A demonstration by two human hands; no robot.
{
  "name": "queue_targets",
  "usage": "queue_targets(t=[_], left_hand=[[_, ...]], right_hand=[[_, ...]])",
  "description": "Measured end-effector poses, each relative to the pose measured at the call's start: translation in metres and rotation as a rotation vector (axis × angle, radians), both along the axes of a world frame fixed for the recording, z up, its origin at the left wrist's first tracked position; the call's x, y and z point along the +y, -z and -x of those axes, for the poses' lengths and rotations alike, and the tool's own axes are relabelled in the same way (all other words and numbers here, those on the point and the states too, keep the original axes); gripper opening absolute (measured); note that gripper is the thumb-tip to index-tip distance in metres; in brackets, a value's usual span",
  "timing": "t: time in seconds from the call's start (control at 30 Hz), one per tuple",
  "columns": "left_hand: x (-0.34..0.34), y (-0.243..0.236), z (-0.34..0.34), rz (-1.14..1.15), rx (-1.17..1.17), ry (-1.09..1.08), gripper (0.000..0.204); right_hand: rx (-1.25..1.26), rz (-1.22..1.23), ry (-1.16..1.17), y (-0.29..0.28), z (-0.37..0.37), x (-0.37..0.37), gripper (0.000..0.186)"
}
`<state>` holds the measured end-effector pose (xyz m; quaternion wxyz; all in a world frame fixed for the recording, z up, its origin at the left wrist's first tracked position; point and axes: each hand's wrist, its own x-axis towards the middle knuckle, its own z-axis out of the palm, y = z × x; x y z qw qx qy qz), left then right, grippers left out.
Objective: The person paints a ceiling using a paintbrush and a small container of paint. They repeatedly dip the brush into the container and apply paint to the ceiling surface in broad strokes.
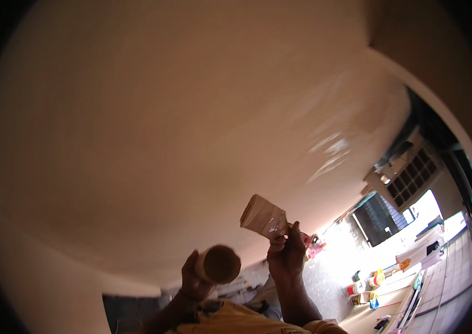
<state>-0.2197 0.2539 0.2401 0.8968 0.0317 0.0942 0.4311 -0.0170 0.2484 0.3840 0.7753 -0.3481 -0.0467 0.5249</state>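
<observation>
My left hand is wrapped round a short cylindrical container, seen end-on with a brown round face. To its right, my right hand grips a wide, flat, pale-bladed tool, perhaps a scraper, held up at a tilt. Behind both hands spreads a broad plastered surface in a beige tone, with glossy streaks toward the right. Whether the blade touches that surface, I cannot tell.
At the right are a grille window, a bright opening with a dark panel, several buckets and containers and a tiled surface. A dark recess shows at lower left; a curved edge crosses the upper right.
</observation>
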Motion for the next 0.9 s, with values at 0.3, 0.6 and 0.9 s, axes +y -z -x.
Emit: queue_targets(t=[0.3,0.6,0.9], left_hand=[[-0.013,0.001,-0.015,-0.02,0.096,0.141,0.058],[-0.02,0.004,0.001,-0.045,0.123,0.109,0.059],[-0.017,0.015,0.004,0.012,0.147,0.019,0.059]], right_hand=[[-1.621,-0.766,1.338,-0.195,-0.052,0.043,0.033],[-2.049,-0.619,1.959,-0.347,-0.061,0.126,0.013],[-1.936,-0.962,1.69,-0.301,-0.026,0.113,0.02]])
